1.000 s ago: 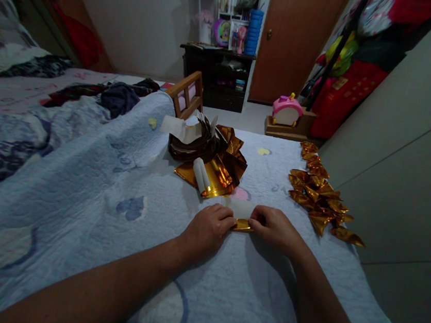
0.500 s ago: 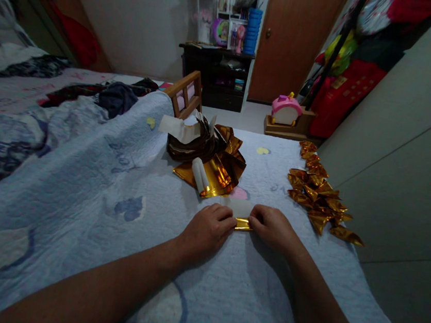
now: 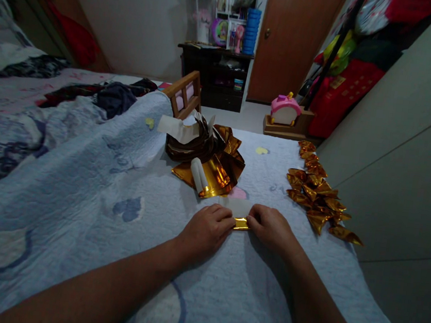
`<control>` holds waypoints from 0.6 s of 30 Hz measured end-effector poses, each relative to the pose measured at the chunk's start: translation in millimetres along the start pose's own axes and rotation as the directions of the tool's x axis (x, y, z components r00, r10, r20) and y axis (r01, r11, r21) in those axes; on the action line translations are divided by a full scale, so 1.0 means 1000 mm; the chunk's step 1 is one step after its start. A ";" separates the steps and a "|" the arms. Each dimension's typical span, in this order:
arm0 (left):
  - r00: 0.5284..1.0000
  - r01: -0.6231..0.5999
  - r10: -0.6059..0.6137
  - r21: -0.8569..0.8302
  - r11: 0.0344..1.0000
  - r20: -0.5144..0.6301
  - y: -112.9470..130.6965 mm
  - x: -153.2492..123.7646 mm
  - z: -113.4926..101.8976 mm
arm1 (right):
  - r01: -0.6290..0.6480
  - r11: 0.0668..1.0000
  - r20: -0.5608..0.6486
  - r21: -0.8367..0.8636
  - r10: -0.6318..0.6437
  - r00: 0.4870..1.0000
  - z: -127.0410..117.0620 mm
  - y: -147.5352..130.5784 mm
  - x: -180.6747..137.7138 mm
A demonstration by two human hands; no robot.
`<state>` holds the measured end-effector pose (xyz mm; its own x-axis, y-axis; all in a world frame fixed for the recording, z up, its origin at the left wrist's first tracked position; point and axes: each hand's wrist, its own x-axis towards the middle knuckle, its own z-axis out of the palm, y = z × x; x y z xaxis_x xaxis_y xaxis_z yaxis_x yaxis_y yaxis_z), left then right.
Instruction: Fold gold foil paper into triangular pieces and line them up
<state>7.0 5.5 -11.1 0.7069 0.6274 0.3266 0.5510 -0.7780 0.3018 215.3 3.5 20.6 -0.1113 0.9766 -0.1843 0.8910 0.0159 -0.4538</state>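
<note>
A sheet of gold foil paper (image 3: pixel 241 223) lies on the bed, its near edge folded into a shiny gold strip and its pale backing showing beyond. My left hand (image 3: pixel 208 229) is closed on the left end of the strip, with the fingertips pressed on it. On the right end, my right hand (image 3: pixel 270 227) pinches the strip between thumb and fingers. Both hands hide the ends of the sheet. Just beyond them sits a loose stack of gold foil sheets (image 3: pixel 226 179), some curled with pale backs turned up.
Several folded gold foil pieces (image 3: pixel 318 196) lie along the bed's right edge. Under everything spreads a blue quilted bedcover (image 3: pixel 120 244). A wooden bed rail (image 3: pixel 186 96) rises behind the stack. Farther back are a dark cabinet (image 3: pixel 212 98) and a pink toy (image 3: pixel 285 110).
Both hands keep almost the same hold on the folded strip. The whole view has shifted very slightly; nothing else has visibly moved.
</note>
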 end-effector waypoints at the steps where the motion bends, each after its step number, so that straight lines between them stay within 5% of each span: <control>1: 1.000 -0.002 0.002 0.002 1.000 0.003 0.000 0.000 0.000 | 0.000 1.000 0.000 0.004 0.000 1.000 0.000 0.000 0.000; 18: 1.000 -0.002 0.002 0.007 1.000 -0.015 -0.002 -0.001 0.004 | 0.013 0.993 -0.036 0.117 -0.009 0.999 0.004 0.011 0.004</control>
<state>6.9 6.2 -15.8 0.7016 0.6260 0.3405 0.5524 -0.7796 0.2950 223.1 6.6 11.3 -0.1031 0.9835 -0.1485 0.8317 0.0033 -0.5552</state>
